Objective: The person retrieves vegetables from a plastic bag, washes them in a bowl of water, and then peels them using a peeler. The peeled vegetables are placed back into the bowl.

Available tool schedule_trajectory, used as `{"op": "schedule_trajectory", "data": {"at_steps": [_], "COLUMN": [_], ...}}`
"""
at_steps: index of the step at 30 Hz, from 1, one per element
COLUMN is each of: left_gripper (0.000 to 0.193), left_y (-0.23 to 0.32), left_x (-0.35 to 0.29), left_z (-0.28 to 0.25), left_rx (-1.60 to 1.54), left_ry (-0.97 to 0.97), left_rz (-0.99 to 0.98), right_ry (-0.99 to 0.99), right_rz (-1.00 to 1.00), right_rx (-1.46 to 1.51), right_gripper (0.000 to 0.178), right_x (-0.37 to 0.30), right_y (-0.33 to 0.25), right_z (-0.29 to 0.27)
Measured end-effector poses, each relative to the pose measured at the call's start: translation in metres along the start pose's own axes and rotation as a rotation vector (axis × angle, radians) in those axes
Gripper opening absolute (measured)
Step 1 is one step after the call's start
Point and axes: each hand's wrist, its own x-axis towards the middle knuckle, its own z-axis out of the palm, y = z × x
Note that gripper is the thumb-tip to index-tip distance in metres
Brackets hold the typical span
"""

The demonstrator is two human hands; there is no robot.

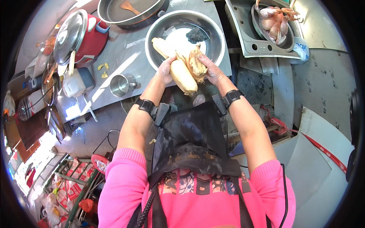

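Observation:
Both hands hold pale yellow lotus root over the near rim of a wide steel basin [149,51]. My left hand [166,71] is closed round the side of a long lotus root [181,76] whose upper end lies over the basin. In my right hand [213,70] is a shorter, browner lotus root [197,65], pressed against the long one. Whether the pieces are joined is hard to tell. A dark, tangled scouring pad [196,35] sits in the basin, apart from the hands.
Left of the basin are a steel mug [122,85], a red pot [91,40] with a lid, and a white plastic jug [77,82]. A pan [146,14] with a wooden spatula stands behind. At right, a sink [245,36] holds a bowl of plucked poultry [274,23].

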Motion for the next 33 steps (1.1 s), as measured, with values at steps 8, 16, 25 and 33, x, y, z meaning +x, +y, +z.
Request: {"op": "schedule_trajectory", "data": {"at_steps": [8,16,25,33], "left_gripper": [0.039,0.043,0.036,0.033], "left_y": [0.012,0.018,-0.008,0.025], "left_x": [0.059,0.029,-0.067,-0.062], "left_z": [-0.045,-0.034,-0.139,-0.203], "left_rx": [0.104,0.292,-0.37,-0.428], "left_ry": [0.072,0.244,0.815,0.871], "left_rz": [-0.028,0.31,0.231,0.307], "right_ry": [0.166,0.327,0.536,0.636], "right_rz": [0.082,-0.069,-0.078,-0.107], "right_rx": [-0.061,-0.121,-0.434,-0.746], "right_gripper": [0.046,0.046,0.048,0.051], "right_x": [0.056,0.074,0.061,0.065], "right_y": [0.029,0.033,0.054,0.056], "right_z": [-0.033,-0.046,-0.039,-0.033]}}
